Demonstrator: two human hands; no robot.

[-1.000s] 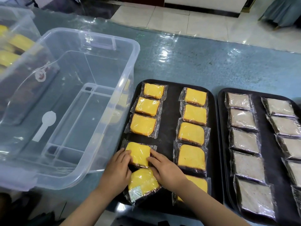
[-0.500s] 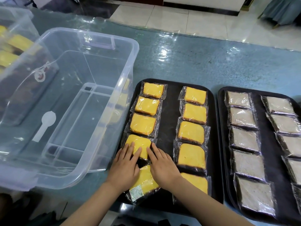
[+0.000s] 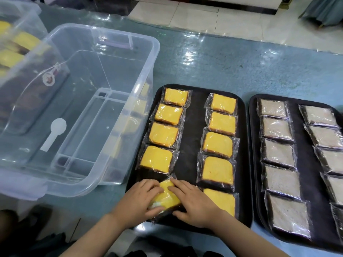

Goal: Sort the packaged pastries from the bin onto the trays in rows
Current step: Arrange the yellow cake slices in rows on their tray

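Note:
A black tray [image 3: 191, 145] carries two columns of wrapped yellow pastries. The nearest one in its left column [image 3: 168, 196] lies askew at the tray's front edge. My left hand [image 3: 139, 201] and my right hand [image 3: 194, 203] both grip it, fingers across the top and thumbs at its near edge. The fourth pastry [image 3: 156, 158] lies just beyond them, untouched. The clear bin [image 3: 118, 39] on the left holds no pastries.
A second black tray [image 3: 297, 138] on the right carries two columns of wrapped pale brown pastries. Another clear bin [image 3: 18, 36] with yellow pastries stands at the far left, partly behind the first. Blue tabletop stretches beyond the trays.
Both hands pushed the fourth left-column pastry up toward its row, then drew back onto the nearest pastry and took hold of it.

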